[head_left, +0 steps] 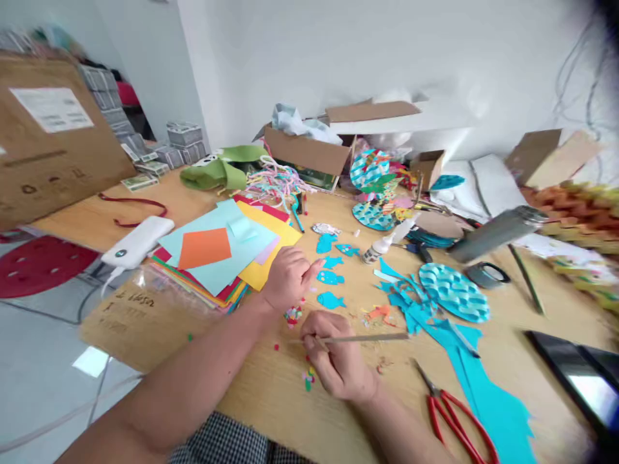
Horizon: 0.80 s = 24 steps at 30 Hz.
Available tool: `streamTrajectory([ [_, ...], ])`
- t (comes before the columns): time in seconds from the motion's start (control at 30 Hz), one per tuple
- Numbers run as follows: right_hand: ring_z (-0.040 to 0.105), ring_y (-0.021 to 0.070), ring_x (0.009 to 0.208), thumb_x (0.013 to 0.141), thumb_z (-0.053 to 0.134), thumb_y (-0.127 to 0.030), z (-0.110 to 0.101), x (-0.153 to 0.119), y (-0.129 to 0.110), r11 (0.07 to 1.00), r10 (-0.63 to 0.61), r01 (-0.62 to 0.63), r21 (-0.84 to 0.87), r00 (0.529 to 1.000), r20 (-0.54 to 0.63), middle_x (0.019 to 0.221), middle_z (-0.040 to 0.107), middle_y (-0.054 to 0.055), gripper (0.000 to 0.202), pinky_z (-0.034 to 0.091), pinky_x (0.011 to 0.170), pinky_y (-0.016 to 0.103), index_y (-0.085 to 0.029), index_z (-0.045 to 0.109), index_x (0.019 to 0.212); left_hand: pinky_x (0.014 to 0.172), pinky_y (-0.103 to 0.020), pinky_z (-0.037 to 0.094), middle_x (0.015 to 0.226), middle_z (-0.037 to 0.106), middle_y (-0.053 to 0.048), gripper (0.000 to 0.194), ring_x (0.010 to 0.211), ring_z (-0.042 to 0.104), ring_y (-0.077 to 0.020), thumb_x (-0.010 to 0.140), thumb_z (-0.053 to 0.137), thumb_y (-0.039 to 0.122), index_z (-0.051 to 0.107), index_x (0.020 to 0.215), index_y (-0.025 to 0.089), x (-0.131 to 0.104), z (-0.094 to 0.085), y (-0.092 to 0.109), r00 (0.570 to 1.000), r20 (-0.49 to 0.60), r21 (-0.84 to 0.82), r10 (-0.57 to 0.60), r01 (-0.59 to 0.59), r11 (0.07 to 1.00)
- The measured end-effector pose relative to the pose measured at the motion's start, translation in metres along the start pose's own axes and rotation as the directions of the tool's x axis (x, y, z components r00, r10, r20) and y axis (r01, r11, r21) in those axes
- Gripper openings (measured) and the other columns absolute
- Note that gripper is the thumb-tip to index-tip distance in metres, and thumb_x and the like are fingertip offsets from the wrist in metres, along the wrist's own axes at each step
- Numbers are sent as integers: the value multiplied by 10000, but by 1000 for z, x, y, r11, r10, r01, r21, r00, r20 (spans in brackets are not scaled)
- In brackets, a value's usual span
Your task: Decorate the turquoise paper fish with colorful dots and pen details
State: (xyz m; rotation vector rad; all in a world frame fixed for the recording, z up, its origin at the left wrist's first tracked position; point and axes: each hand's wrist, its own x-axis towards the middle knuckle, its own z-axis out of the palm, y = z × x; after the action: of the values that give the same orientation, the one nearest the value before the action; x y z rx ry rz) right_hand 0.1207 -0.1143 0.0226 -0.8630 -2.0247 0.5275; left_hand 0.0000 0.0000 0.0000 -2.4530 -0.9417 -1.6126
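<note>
- Work looks partway to us: a row of blue fish (331,278) lies cut out mid-counter (271,399), just right of our left hand (290,277).
- At least two of them carry pale dots; the nearest looks plainer, though fine marks are too small for us to tell. A whitish, patterned fish lies at the row's far end.
- Left over: loose confetti (293,315) in a small pile between our hands, with more scattered near our right hand (323,351), none of it on a fish. We judge the decorating unfinished.
- Cutting seems well advanced: blue scrap (500,399) spreads at the right, the scissors (435,392) lying beside it, out of our hands.
- Right grip: fingers and thumb together, clamped on a thin stick (367,338) that points right across the counter, nearer to us than the fish.
- Left grip: fingers curled, thumb out to the right toward the fish. We cannot tell whether the palm is closed fully or holds anything.
- Glue (380,250) stands right of the fish, well apart from both hands.
- Coloured sheets (206,248) stacked at the left, near our left forearm.
</note>
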Motion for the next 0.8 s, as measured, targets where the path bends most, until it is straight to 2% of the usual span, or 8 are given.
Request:
streamTrajectory([
  [0.2, 489, 175, 605, 834, 401, -115, 5, 2, -4, 999, -46, 44, 29, 998, 40, 650, 518, -2, 139, 400, 602, 311, -242, 415, 780, 530, -304, 303, 415, 455, 14, 649, 433, 398, -116, 1053, 386, 429, 451, 449, 199, -3, 0, 2, 988, 25, 39, -151, 150, 988],
  [0.33, 474, 172, 607, 845, 403, -114, 9, 3, -1, 997, -59, 54, 63, 995, 76, 650, 518, -10, 143, 431, 638, 322, -244, 438, 795, 515, -309, 277, 394, 469, -2, 701, 407, 425, -117, 1068, 321, 427, 506, 434, 192, -2, -4, 5, 985, 61, 37, -164, 162, 986],
  [0.6, 472, 158, 576, 851, 405, -103, 14, 4, -1, 999, -41, 36, 39, 991, 128, 640, 540, -6, 159, 424, 589, 295, -234, 464, 782, 526, -303, 300, 396, 509, -20, 766, 407, 466, -116, 1077, 224, 459, 543, 434, 192, -2, -4, 6, 976, 125, 47, -179, 174, 984],
  [0.7, 489, 159, 585, 863, 400, -117, 13, 3, 0, 999, -24, 19, 49, 994, 105, 645, 551, 1, 163, 421, 579, 291, -229, 480, 776, 533, -303, 309, 411, 520, -24, 757, 421, 475, -121, 1077, 216, 456, 563, 458, 193, -2, -4, 6, 969, 152, 60, -193, 186, 981],
  [0.8, 526, 164, 612, 890, 401, -153, 5, -2, 6, 997, 54, -56, 62, 998, 35, 672, 572, 16, 181, 427, 585, 294, -223, 499, 756, 542, -306, 320, 430, 540, -32, 741, 439, 496, -129, 1078, 208, 443, 573, 481, 197, -3, -4, 6, 958, 184, 76, -218, 208, 975],
])
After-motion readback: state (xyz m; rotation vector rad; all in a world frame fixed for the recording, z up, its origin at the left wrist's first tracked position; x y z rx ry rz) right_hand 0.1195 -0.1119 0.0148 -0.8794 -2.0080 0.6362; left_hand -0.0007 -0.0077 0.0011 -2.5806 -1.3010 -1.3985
